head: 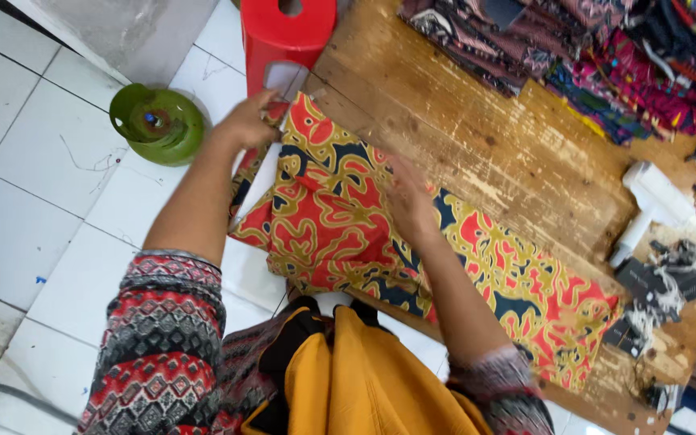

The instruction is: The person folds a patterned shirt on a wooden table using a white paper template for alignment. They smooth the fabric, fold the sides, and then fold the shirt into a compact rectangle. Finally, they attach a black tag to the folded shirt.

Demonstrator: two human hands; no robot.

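Nearest the camera, patterned sleeves and a yellow garment fill the lower view. Both arms reach forward over a red, yellow and navy batik cloth point(412, 258) lying flat on the worn wooden worktop point(477, 153). The right hand point(409, 201) rests on the cloth's middle, blurred, so its grip cannot be told. The left hand point(247, 122) pinches the cloth's far left corner at the worktop's edge. Beyond stand a red plastic stool point(283, 36), a green gas cylinder point(159, 123) on white floor tiles, and stacked printed fabrics point(573, 56).
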